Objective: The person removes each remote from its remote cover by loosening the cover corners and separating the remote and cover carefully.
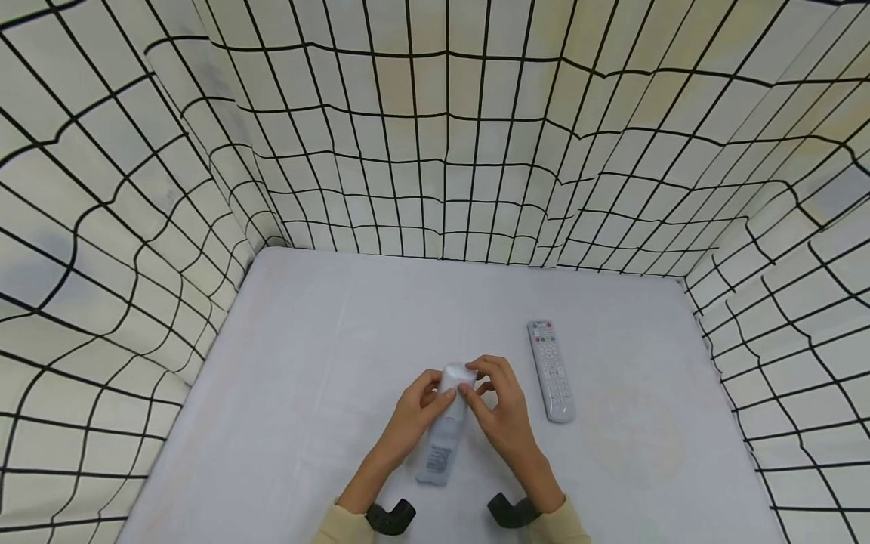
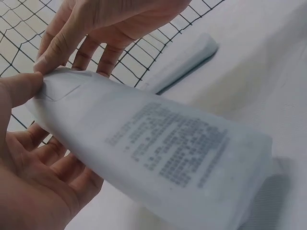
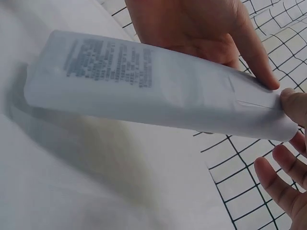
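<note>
A white remote [image 1: 445, 434] lies back side up, with a printed label [image 1: 439, 459] near its close end. That close end rests on the table, while the far end is lifted. My left hand [image 1: 435, 394] pinches the far end from the left, thumb [image 2: 19, 88] on top. My right hand [image 1: 477, 387] pinches the same end from the right, fingertips on the remote's [image 3: 144, 81] edge beside a thin cover seam [image 3: 254, 103]. A second remote [image 1: 550, 370] lies button side up on the table to the right of my hands.
The table [image 1: 326, 363] has a plain white cloth on it. Cloth walls [image 1: 435, 151] with a black grid close it in at the back and on both sides. The second remote [image 2: 184, 62] shows blurred behind the held one.
</note>
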Tool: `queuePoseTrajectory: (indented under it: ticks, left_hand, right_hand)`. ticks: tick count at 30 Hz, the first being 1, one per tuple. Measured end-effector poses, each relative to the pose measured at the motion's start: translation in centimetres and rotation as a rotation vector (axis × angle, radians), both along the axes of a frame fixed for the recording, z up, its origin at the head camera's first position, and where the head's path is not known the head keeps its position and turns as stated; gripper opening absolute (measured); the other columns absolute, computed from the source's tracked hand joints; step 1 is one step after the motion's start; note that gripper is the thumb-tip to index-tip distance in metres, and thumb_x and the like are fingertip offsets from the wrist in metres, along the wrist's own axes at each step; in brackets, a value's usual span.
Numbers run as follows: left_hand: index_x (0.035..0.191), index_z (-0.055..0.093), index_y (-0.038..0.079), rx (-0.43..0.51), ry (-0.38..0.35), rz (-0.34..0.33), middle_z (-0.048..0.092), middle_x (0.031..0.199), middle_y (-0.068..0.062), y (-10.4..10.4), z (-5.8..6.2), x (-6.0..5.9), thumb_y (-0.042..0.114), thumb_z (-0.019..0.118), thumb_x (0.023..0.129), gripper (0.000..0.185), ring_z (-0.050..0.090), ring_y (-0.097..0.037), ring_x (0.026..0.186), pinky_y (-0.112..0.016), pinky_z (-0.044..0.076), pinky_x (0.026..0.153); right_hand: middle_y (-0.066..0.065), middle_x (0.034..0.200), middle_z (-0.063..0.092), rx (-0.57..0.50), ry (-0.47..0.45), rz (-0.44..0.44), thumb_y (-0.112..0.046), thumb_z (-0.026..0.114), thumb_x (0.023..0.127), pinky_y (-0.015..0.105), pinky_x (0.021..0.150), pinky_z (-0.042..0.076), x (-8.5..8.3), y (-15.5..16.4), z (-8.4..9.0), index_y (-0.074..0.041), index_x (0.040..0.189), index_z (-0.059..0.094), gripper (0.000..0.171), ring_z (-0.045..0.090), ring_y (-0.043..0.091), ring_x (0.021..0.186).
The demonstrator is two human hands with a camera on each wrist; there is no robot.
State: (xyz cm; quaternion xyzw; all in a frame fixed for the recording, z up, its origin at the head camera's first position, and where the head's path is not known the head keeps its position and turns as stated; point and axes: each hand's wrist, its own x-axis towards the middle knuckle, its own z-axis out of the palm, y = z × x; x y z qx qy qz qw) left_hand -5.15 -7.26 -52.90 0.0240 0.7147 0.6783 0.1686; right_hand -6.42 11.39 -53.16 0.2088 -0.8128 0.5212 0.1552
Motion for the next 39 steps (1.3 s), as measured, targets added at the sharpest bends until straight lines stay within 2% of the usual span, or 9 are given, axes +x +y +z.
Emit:
queuePoseTrajectory:
  ticks: [13,18,24,31,39]
  left_hand:
    - [0.134,0.056,0.009,-0.058,0.047,0.029,0.073,0.119,-0.017,0.5,0.9,-0.3,0.032,0.063,0.105,0.037,0.071,-0.022,0.099,-0.036,0.059,0.081]
    - [0.133,0.056,0.009,-0.06,0.065,0.036,0.074,0.116,-0.018,0.5,0.9,-0.3,0.032,0.063,0.105,0.037,0.071,-0.02,0.095,-0.034,0.058,0.079]
    - [0.132,0.056,0.011,-0.075,0.081,0.049,0.074,0.113,-0.022,0.5,1.1,-0.2,0.035,0.063,0.105,0.036,0.072,-0.018,0.09,-0.033,0.058,0.076]
    - [0.125,0.059,0.015,-0.126,0.098,0.087,0.075,0.097,-0.012,0.8,1.4,0.0,0.037,0.067,0.103,0.032,0.07,-0.016,0.079,-0.031,0.057,0.071]
    - [0.121,0.062,0.016,-0.156,0.115,0.105,0.072,0.087,-0.008,0.9,1.6,0.0,0.039,0.069,0.101,0.032,0.068,-0.017,0.072,-0.03,0.056,0.066]
  right_hand:
    - [0.01,0.124,0.062,0.095,0.104,-0.026,-0.001,0.077,0.092,0.029,0.076,0.059,-0.3,0.3,0.0,-0.004,0.123,0.065,0.033,0.063,0.019,0.099]
    - [0.012,0.123,0.064,0.189,0.21,-0.055,-0.002,0.076,0.094,0.03,0.076,0.059,-0.4,0.2,0.1,0.0,0.123,0.065,0.031,0.065,0.021,0.096]
    - [0.015,0.119,0.068,0.287,0.361,-0.103,-0.013,0.067,0.102,0.028,0.077,0.06,-0.7,0.1,0.0,0.003,0.119,0.067,0.023,0.07,0.022,0.096]
    - [0.016,0.115,0.072,0.311,0.498,-0.15,-0.013,0.063,0.104,0.034,0.077,0.062,-1.0,0.0,-0.4,0.003,0.11,0.069,0.018,0.075,0.027,0.097]
    - [0.016,0.111,0.074,0.346,0.563,-0.197,-0.013,0.058,0.107,0.032,0.072,0.062,-1.1,-0.2,-0.6,0.003,0.107,0.07,0.02,0.075,0.026,0.089]
